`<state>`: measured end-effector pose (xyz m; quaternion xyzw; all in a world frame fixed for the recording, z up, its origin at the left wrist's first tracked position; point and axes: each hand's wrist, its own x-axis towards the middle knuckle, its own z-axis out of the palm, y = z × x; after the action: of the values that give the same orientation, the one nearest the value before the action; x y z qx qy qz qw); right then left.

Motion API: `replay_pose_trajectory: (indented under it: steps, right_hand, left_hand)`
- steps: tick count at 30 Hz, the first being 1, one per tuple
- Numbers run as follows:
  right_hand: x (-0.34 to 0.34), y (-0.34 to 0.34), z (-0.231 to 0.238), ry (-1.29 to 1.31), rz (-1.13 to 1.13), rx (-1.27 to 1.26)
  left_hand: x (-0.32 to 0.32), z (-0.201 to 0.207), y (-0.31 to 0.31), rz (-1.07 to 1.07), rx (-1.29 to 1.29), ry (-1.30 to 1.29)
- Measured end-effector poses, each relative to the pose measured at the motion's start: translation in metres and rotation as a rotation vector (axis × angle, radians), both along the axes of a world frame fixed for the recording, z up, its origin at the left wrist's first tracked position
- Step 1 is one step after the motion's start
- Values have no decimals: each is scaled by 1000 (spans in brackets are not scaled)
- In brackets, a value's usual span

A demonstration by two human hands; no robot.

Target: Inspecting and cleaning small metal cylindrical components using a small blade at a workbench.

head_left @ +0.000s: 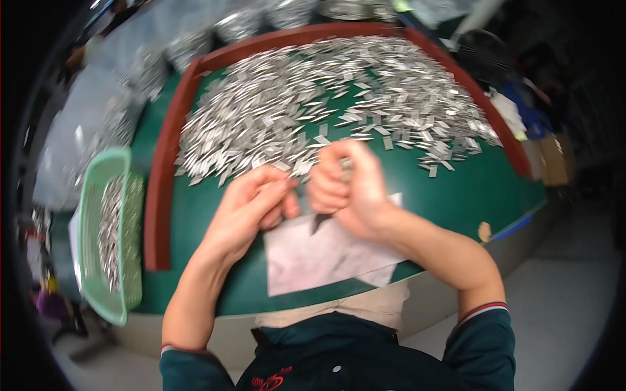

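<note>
Many small flat metal pieces (261, 124), silvery and four-sided, lie in a wide loose heap on the green tabletop (456, 195). At the heap's near edge my left hand (251, 205) is closed, thumb against curled fingers; whatever they pinch is too blurred to name. Close beside it on the right, my right hand (345, 186) makes a fist. A dark pointed end (318, 223) shows below that fist, but the rest of what it grips is hidden. Beneath both hands lies a stained whitish sheet (319, 260), with another sheet partly under it.
Dark red wooden rails (166, 176) border the heap on the left, far and right sides. A light green plastic basket (124, 306) with more metal pieces stands at the left. Clear bags (238, 26) line the back. A small tan scrap (484, 231) lies near the right edge.
</note>
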<state>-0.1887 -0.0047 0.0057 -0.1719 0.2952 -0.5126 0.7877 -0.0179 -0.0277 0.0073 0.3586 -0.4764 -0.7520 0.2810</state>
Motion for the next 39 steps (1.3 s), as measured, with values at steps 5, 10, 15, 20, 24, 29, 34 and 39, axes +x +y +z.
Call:
replay_pose_trajectory:
  steps: [5,10,15,20,24,29,34,39]
  right_hand:
    - [12,4,-5,-61,14,-75]
    - [8,8,-3,71,-66,-351]
    - [11,7,-5,67,-71,-370]
    - [10,8,-7,68,-79,-365]
    - [12,7,-8,60,-75,-369]
    - [9,8,-8,53,-87,-340]
    - [13,7,-5,53,-77,-339]
    - [12,7,-4,62,-106,-334]
  left_hand:
    - [2,11,17,-15,-390,-384]
    - [-12,15,30,-103,-836,-695]
    - [-13,3,31,-84,-1008,-790]
    - [-13,0,31,-74,-1052,-821]
    - [-12,0,33,-53,-1083,-846]
    - [-17,0,32,-50,-1088,-814]
    - [-17,6,37,6,-1109,-774]
    - [-16,2,33,5,-1084,-750]
